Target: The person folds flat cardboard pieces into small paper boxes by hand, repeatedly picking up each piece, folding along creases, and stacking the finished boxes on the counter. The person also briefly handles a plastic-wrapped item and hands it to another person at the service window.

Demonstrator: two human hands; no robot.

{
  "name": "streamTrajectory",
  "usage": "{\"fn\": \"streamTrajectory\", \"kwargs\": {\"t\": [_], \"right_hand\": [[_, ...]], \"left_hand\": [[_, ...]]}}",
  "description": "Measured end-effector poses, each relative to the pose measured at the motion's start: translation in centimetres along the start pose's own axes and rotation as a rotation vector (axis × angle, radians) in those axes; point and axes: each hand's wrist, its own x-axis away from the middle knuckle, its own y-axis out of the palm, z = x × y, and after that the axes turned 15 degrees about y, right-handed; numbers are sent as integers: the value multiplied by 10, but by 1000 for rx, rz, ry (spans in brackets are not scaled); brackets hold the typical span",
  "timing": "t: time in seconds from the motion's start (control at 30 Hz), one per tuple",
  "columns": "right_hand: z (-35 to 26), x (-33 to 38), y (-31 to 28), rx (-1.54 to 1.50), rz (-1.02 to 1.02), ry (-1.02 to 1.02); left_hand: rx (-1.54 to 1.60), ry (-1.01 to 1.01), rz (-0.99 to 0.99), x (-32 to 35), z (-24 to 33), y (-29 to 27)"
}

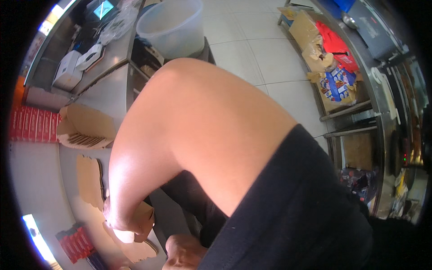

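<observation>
Two hands are seen: left hand (119, 216) fingers are closed on a small cardboard box (141, 218) above the counter (31, 180); right hand (182, 252) grip cannot be told. Flap below fingers could be creased if squeezed.

Brown cardboard box (143, 219), black sleeve (306, 211), red packets (74, 243) (striped), pale grey counter (31, 180).

One hand (118, 216), likely the right, grips a cardboard box piece (143, 217) on the counter (36, 180).
</observation>
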Motion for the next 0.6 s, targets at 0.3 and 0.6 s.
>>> {"fn": "streamTrajectory", "kwargs": {"t": [0.3, 0.6], "right_hand": [[-18, -20, -9, 112, 28, -141], [-48, -53, 3, 294, 80, -466]], "left_hand": [[35, -52, 19, 4, 5, -3], [72, -72, 31, 8, 8, -8]]}}
